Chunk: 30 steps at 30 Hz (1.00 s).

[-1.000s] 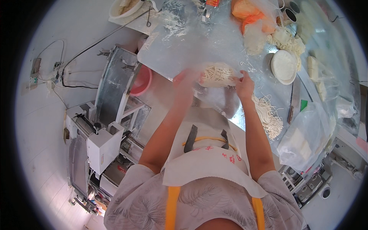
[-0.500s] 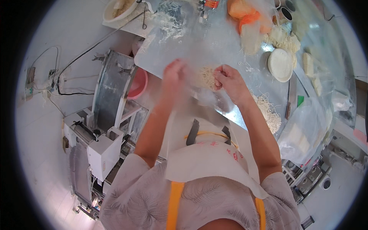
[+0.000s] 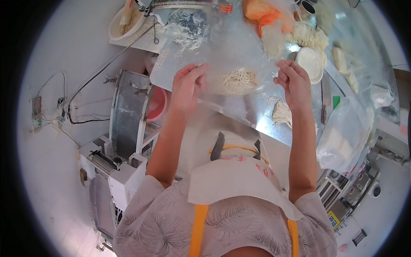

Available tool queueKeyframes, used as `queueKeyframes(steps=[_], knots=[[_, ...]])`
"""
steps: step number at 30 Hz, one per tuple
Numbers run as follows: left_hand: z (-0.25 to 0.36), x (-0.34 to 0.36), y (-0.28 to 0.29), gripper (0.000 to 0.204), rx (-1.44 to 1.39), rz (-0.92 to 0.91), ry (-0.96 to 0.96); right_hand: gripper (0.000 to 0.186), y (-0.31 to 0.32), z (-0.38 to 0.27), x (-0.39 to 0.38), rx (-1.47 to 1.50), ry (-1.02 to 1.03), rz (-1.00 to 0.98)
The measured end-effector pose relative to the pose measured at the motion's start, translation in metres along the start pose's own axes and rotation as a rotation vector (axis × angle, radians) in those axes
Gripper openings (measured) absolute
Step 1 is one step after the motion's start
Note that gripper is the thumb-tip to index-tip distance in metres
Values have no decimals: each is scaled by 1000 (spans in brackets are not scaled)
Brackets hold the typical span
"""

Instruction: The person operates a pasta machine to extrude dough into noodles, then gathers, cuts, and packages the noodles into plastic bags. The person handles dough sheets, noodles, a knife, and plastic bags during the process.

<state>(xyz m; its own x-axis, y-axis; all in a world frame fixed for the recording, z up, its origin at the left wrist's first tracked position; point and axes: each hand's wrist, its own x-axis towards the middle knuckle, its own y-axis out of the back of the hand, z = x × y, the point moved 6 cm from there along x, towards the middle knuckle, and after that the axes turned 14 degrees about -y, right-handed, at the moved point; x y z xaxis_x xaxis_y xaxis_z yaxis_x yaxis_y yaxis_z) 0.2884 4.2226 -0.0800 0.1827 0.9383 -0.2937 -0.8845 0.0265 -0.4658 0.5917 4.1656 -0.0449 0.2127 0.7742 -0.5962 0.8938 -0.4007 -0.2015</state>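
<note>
Clear plastic, thin and glossy, is stretched between the two hands above the near edge of the steel tabletop [image 3: 239, 111]: it is a clear bag [image 3: 239, 92] with a small nest of pale noodles [image 3: 238, 80] inside it, lying about midway between the hands. The left hand [image 3: 188, 85] has its grip closed, fingers and thumb pinched on the bag's left side. The right hand [image 3: 293, 81] pinches the bag's right side in the same way, fingers curled down over the film. The hands are well apart, with the bag taut between them.

On the tabletop just below the right hand lies a loose pile of noodles [image 3: 282, 113], apart from the bag. Toward the far edge stands a white round lid or bowl [image 3: 310, 63], with more pale noodle heaps [image 3: 308, 36] and an orange bag [image 3: 261, 13] beyond it. Near the right edge sits a bulging clear sack [image 3: 342, 132]. Off the left edge stand a red basin [image 3: 157, 103] and a grey noodle machine [image 3: 126, 115].
</note>
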Motion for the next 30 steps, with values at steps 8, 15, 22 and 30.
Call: queueKeyframes(steps=[8, 15, 22, 30], knots=[[-16, 10, -14, 20, 294, -110, -56, 34, 82, 35, 15, -367, 138, 87], [-51, -30, 21, 31, 478, 155, -206, 100, 251, 131, -27, -1308, 139, 301], [-93, -84, 36, 42, 526, 312, -190, 108, 269, 174, -28, -1507, 350, 323], [-162, -148, 10, 28, 531, 311, -78, 54, 288, 185, -10, -1593, 629, 259]])
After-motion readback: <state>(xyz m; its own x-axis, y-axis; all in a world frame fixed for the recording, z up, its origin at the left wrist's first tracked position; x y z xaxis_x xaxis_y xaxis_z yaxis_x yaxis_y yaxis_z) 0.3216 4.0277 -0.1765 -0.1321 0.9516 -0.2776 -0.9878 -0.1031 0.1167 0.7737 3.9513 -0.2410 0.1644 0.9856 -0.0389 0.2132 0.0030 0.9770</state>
